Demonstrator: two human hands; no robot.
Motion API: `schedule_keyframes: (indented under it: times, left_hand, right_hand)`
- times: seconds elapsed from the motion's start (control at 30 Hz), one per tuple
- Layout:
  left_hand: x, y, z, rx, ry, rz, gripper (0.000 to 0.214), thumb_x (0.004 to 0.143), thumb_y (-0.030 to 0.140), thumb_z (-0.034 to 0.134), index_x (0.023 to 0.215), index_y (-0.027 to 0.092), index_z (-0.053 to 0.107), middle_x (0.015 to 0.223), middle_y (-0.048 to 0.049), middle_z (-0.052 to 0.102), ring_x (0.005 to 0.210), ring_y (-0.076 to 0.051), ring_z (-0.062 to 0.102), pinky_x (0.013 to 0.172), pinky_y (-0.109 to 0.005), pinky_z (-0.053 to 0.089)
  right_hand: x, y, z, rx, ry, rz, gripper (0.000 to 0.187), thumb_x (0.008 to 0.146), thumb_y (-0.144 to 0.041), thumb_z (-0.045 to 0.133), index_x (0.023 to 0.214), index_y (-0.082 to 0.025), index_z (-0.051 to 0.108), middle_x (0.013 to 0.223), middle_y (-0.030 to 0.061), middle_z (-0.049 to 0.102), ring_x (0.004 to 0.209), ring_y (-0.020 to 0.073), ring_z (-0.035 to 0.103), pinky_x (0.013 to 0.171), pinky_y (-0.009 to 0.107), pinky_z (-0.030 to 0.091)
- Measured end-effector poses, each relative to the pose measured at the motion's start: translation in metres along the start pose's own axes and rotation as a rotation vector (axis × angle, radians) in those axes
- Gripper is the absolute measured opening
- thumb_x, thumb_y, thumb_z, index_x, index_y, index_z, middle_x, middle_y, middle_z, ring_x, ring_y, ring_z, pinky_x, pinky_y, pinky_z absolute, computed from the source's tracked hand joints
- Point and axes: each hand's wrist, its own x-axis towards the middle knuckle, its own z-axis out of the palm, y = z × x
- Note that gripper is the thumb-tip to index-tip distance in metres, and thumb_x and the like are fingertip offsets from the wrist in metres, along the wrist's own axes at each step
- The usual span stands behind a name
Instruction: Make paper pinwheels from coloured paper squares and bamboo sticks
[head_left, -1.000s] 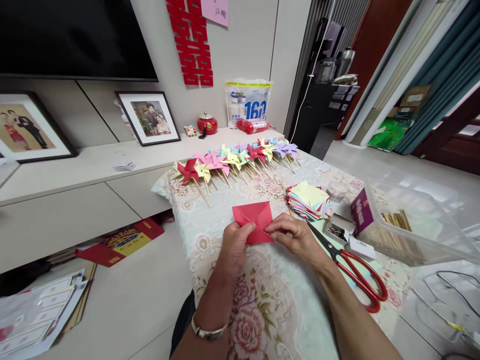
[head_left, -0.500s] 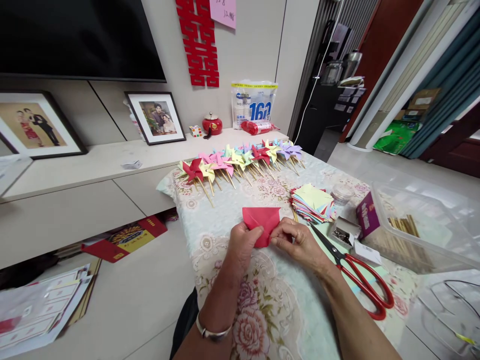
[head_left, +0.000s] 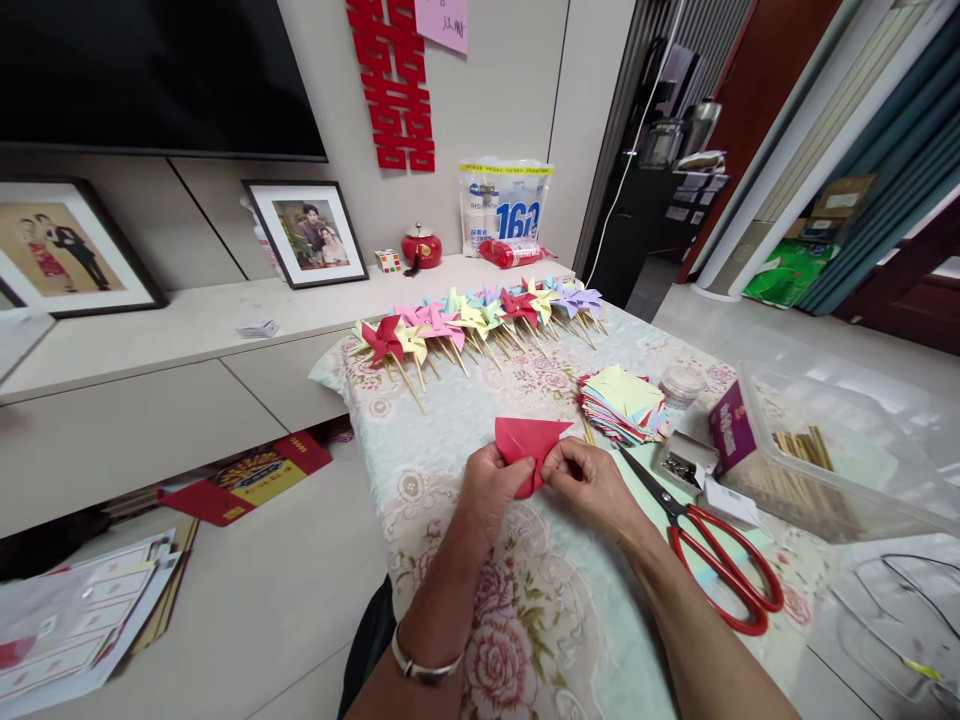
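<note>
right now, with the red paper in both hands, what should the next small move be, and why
Perhaps fold a far corner of the red paper inward: the left hand and right hand pinch its gathered near part, its far corners stand out, and the leftmost red pinwheel has folded-in blades.

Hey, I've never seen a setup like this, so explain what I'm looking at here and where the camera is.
There's no machine here, just a person's two bare hands. Every picture comes from one camera worn on that person's head, looking forward and down. The left hand, with a bracelet on its wrist, and the right hand both hold a piece of red paper, bent over. On the flowered tablecloth, paper pinwheels on sticks lie toward the far side. To the right are a stack of cut paper, red-handled scissors, a small open box and a clear plastic bin with sticks in it.
</note>
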Motion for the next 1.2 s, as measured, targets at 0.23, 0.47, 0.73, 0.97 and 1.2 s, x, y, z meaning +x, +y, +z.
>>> schedule_keyframes:
  times: [0.23, 0.47, 0.73, 0.97, 1.2]
  left_hand:
    - [-0.0003, 0.0003, 0.0012, -0.013, -0.004, 0.001, 0.02, 0.057, 0.021, 0.077, 0.075, 0.012, 0.074, 0.06, -0.001, 0.069, 0.056, -0.014, 0.061, 0.059, -0.023, 0.049]
    - [0.0009, 0.0011, 0.003, -0.012, 0.01, -0.011, 0.019, 0.054, 0.02, 0.077, 0.07, 0.012, 0.073, 0.06, -0.0012, 0.07, 0.054, -0.011, 0.057, 0.056, -0.021, 0.047]
    - [0.0027, -0.0021, 0.0013, 0.062, 0.0, 0.002, 0.015, 0.054, 0.021, 0.074, 0.066, 0.013, 0.071, 0.061, -0.0002, 0.066, 0.055, -0.011, 0.055, 0.053, -0.021, 0.044]
    - [0.0009, -0.0022, 0.0012, 0.163, 0.011, 0.019, 0.013, 0.055, 0.022, 0.072, 0.065, 0.013, 0.069, 0.059, 0.0018, 0.064, 0.052, -0.01, 0.052, 0.051, -0.02, 0.041]
    - [0.0034, -0.0054, 0.0004, 0.25, 0.035, 0.049, 0.013, 0.056, 0.024, 0.071, 0.063, 0.014, 0.068, 0.058, 0.0015, 0.063, 0.051, -0.011, 0.053, 0.049, -0.021, 0.04]
  right_hand:
    - [0.0006, 0.0004, 0.003, -0.022, 0.034, 0.034, 0.012, 0.073, -0.014, 0.054, 0.065, -0.02, 0.061, 0.063, -0.0022, 0.058, 0.057, 0.013, 0.048, 0.055, 0.025, 0.034]
    - [0.001, -0.0001, 0.0037, -0.055, 0.044, 0.033, 0.011, 0.072, -0.015, 0.054, 0.063, -0.02, 0.058, 0.063, -0.0012, 0.058, 0.057, 0.0134, 0.048, 0.055, 0.025, 0.034]
    - [0.0008, -0.0024, 0.0035, -0.071, 0.046, 0.034, 0.011, 0.071, -0.017, 0.054, 0.061, -0.02, 0.058, 0.062, -0.0008, 0.058, 0.057, 0.0132, 0.047, 0.055, 0.025, 0.033]
    - [0.001, -0.0018, 0.0043, -0.062, 0.054, 0.053, 0.011, 0.071, -0.019, 0.054, 0.061, -0.019, 0.059, 0.061, -0.0013, 0.059, 0.055, 0.0124, 0.047, 0.054, 0.025, 0.033]
    - [0.0006, 0.0006, 0.0045, -0.054, 0.047, 0.058, 0.012, 0.071, -0.02, 0.055, 0.062, -0.018, 0.062, 0.061, -0.002, 0.058, 0.055, 0.0116, 0.046, 0.053, 0.024, 0.032]
